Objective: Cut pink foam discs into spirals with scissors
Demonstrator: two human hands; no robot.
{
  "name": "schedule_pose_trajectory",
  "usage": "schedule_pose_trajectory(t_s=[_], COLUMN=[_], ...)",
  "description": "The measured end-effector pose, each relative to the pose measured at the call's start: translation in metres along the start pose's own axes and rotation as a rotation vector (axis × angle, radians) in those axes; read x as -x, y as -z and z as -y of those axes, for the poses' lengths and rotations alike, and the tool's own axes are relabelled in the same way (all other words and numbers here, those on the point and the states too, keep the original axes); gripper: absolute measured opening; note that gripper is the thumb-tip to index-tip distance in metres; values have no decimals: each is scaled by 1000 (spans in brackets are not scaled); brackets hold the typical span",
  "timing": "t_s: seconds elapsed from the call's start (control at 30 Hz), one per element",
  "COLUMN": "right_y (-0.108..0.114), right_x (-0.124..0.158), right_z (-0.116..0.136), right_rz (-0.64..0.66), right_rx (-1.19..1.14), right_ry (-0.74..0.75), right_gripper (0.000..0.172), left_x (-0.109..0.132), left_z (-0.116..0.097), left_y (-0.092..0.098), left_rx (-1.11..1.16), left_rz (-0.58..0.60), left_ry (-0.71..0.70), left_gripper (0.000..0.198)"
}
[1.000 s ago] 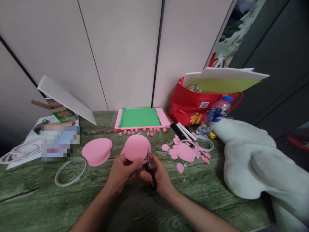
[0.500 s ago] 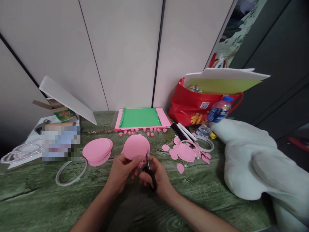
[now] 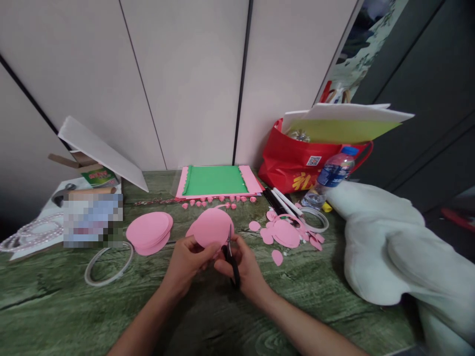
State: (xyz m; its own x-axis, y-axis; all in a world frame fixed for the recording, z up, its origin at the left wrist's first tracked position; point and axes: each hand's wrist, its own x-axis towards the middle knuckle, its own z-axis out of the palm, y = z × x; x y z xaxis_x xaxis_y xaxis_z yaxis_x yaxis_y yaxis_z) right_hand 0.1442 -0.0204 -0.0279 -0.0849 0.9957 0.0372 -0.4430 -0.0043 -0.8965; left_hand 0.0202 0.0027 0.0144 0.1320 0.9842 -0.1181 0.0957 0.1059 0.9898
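Between its thumb and fingers, my left hand [image 3: 191, 259] pinches a round piece of pink paper [image 3: 213, 225]. A curved strip of the same pink shows at the paper's far edge. My right hand [image 3: 243, 264] grips black-handled scissors [image 3: 232, 262], their blades pointing away from me at the paper's right edge. How far the blades are parted I cannot tell. A stack of pink paper circles [image 3: 150, 231] lies to the left of my hands. Pink paper offcuts and petal-shaped pieces [image 3: 284, 233] are scattered to the right.
Behind my hands stand several small pink rolled paper pieces [image 3: 202, 202] before a green sheet [image 3: 215, 180]. Tape rolls [image 3: 89, 274] lie at both sides. Rightward are pens [image 3: 284, 202], a water bottle [image 3: 332, 175], a red bag [image 3: 274, 168] and a white cushion-like object [image 3: 374, 252].
The paper circle has turned in my left hand and shifted slightly right. A strip now curls up at its far edge. The scissors have moved slightly along the right edge.
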Motion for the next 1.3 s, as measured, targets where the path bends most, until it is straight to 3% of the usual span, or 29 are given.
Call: schedule_pose_trajectory(t_s=[0.33, 0.7, 1.03, 1.17, 1.3], right_y=[4, 4, -4, -2, -1], right_x=[-1, 1, 2, 3, 3], right_z=[-7, -8, -4, -6, -6], right_rz=[18, -66, 8, 89, 119], right_rx=[17, 120, 80, 65, 217], right_ry=[0, -35, -33, 19, 17], right_gripper=[55, 57, 58, 54, 45], left_x=[-3, -3, 1, 0, -6], left_z=[4, 3, 1, 2, 4], left_y=[1, 1, -6, -6, -2], left_rx=[61, 135, 255, 288, 399], left_rz=[11, -4, 49, -19, -244], left_ry=[-42, -76, -44, -59, -145], left_gripper=[25, 25, 27, 28, 22])
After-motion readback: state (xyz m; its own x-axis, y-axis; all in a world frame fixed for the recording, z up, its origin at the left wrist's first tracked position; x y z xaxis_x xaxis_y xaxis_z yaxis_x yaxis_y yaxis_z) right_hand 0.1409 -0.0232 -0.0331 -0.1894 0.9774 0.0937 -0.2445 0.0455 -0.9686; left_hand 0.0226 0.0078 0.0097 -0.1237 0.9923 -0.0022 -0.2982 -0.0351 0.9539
